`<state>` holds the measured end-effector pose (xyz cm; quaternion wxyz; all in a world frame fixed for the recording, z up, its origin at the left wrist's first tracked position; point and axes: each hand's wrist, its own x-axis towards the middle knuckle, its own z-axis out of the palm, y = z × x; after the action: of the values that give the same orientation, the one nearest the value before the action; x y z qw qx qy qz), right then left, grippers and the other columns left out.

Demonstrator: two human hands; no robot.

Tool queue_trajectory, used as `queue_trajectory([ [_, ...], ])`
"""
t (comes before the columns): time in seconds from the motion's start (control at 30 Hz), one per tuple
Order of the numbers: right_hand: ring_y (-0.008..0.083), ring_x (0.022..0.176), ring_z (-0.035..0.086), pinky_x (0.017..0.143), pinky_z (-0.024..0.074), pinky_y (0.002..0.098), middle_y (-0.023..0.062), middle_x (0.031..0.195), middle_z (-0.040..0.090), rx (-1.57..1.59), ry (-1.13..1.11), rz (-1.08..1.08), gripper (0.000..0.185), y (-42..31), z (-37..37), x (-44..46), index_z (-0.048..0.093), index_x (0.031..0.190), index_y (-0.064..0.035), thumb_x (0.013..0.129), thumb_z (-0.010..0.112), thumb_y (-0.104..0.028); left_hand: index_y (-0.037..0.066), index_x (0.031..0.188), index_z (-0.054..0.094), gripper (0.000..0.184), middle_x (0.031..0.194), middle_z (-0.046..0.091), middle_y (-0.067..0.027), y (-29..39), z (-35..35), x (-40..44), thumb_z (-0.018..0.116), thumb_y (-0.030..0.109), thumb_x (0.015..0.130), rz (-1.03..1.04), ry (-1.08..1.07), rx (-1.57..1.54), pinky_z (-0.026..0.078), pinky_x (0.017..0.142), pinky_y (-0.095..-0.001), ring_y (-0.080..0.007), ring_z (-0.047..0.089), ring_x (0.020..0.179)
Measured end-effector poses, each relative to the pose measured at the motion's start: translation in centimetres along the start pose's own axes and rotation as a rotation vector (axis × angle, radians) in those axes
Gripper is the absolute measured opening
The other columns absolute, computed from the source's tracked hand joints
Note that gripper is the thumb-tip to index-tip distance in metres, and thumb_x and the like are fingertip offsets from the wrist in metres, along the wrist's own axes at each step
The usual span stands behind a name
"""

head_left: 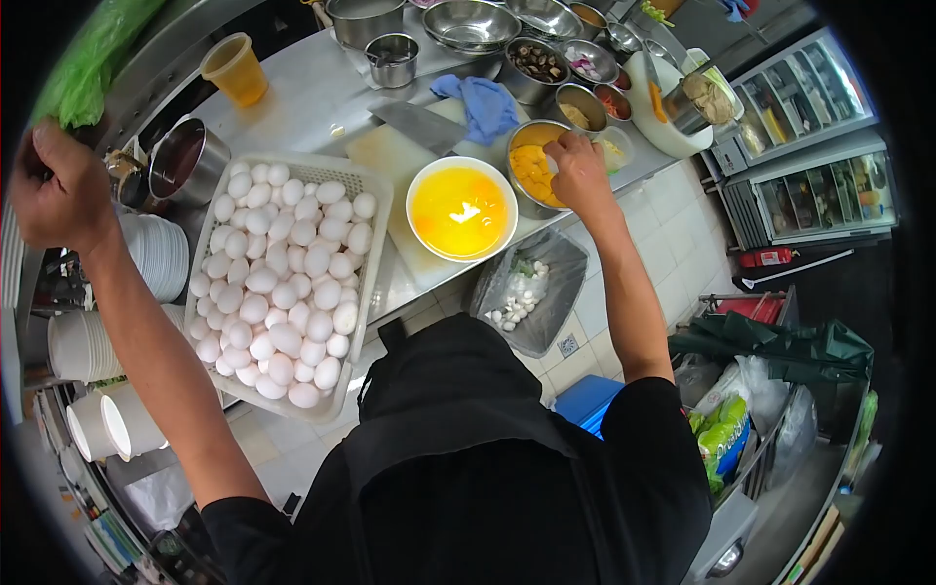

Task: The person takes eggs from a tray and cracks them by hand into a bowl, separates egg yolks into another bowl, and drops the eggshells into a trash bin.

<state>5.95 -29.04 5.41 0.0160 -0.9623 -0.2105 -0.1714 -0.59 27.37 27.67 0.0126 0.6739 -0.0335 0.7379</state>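
Note:
My left hand (60, 185) is raised at the far left, fingers closed on the lower end of a translucent green plastic bag (93, 68). My right hand (582, 175) reaches into a metal pot (519, 198) of yellow contents (533, 174). Its fingers are pinched around something small and pale that I cannot make out. Beside that pot, a white bowl (414, 234) holds yellow liquid like beaten egg. To the left, a white plastic crate (375, 210) is heaped with white eggs (278, 283).
A cleaver (419, 127) lies on a cutting board (375, 151) near a blue cloth (485, 107). Metal bowls (473, 27) line the back. An orange plastic tub (234, 70) stands upper left. Below the counter edge sits a lined bin (556, 322) with eggshells. Stacked white plates (154, 255) are at left.

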Motion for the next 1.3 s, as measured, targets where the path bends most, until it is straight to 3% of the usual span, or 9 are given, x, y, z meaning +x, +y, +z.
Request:
queue_trajectory([
  [0.07,0.0344,0.102,0.06,0.087,0.0462,0.0432,0.015,0.104,0.064,0.182,0.001,-0.026,0.038,-2.8,-1.2,0.2,0.069,0.098,-0.0064,0.061,0.071,-0.005,-0.002,0.081,0.07,0.023,0.074,0.071,-0.01,-1.5,-0.2,0.5,0.064,0.02,0.086,0.018,-0.197,-0.033,0.052,0.059,-0.0274,-0.0196,0.068,0.064],
  [0.17,0.0349,0.101,0.061,0.091,0.0468,0.0411,0.0165,0.104,0.065,0.604,-0.154,-0.18,0.039,-6.7,-0.4,0.3,0.067,0.101,-0.0034,0.063,0.07,-0.005,-0.002,0.081,0.07,0.022,0.074,0.071,-0.0107,-1.6,-0.1,0.4,0.063,0.018,0.086,0.044,-0.173,-0.05,0.051,0.058,-0.0267,-0.0197,0.068,0.063],
  [0.37,0.0335,0.101,0.061,0.087,0.0467,0.0432,0.0168,0.103,0.064,0.572,-0.207,-0.283,0.036,-13.0,4.0,-0.1,0.069,0.1,-0.004,0.064,0.067,-0.004,-0.003,0.083,0.07,0.025,0.075,0.071,-0.0112,2.1,-0.3,0.2,0.064,0.021,0.087,-0.123,-0.111,0.024,0.053,0.061,-0.028,-0.0201,0.068,0.064],
  [0.57,0.0345,0.1,0.061,0.088,0.0458,0.0463,0.0179,0.103,0.064,0.459,-0.302,-0.298,0.036,-14.2,5.8,0.2,0.069,0.103,-0.0037,0.068,0.06,0.001,-0.003,0.086,0.07,0.027,0.076,0.071,-0.0115,2.4,-0.4,0.1,0.065,0.023,0.089,-0.109,-0.111,0.039,0.054,0.063,-0.0279,-0.0201,0.068,0.065],
  [0.7,0.0346,0.103,0.061,0.09,0.0458,0.0449,0.0186,0.107,0.064,0.537,-0.416,-0.237,0.037,-14.3,5.8,0.3,0.067,0.106,-0.0041,0.07,0.061,0.0,-0.003,0.087,0.07,0.028,0.076,0.071,-0.0117,2.5,-0.4,0.1,0.065,0.024,0.089,-0.105,-0.111,0.05,0.054,0.063,-0.0276,-0.0196,0.069,0.066],
  [0.83,0.0331,0.101,0.063,0.089,0.0484,0.0414,0.0168,0.107,0.065,0.657,-0.315,-0.199,0.038,-13.2,5.7,-0.4,0.066,0.107,-0.0039,0.069,0.066,-0.005,-0.004,0.088,0.069,0.029,0.077,0.072,-0.0123,2.5,-0.4,0.1,0.065,0.024,0.089,-0.112,-0.113,0.006,0.054,0.063,-0.0272,-0.02,0.069,0.066],
  [0.9,0.0292,0.093,0.065,0.085,0.0512,0.0368,0.0143,0.101,0.067,0.869,-0.411,0.016,0.041,-12.4,5.1,-0.5,0.065,0.107,-0.0035,0.067,0.072,-0.011,-0.004,0.088,0.069,0.029,0.078,0.072,-0.0126,2.6,-0.4,0.2,0.065,0.025,0.089,-0.116,-0.109,0.011,0.054,0.063,-0.0271,-0.0204,0.069,0.067],
  [1.23,0.0151,0.083,0.063,0.078,0.0511,0.0286,0.007,0.093,0.067,1.037,-0.294,0.109,0.041,-9.7,0.0,-0.7,0.065,0.107,-0.0016,0.068,0.076,-0.012,-0.001,0.091,0.07,0.033,0.085,0.073,-0.0097,5.3,-0.2,0.0,0.067,0.032,0.087,-0.175,0.031,-0.032,0.054,0.072,-0.029,-0.0203,0.07,0.077],
  [1.3,0.0096,0.084,0.061,0.077,0.0498,0.0253,0.0029,0.096,0.066,1.391,-0.219,0.189,0.041,-9.0,-0.8,-0.5,0.063,0.11,0.0002,0.072,0.076,-0.007,0.0,0.091,0.071,0.034,0.085,0.073,-0.0094,4.7,-0.1,-0.3,0.067,0.033,0.087,-0.2,0.025,-0.029,0.054,0.073,-0.029,-0.0201,0.07,0.078],
])
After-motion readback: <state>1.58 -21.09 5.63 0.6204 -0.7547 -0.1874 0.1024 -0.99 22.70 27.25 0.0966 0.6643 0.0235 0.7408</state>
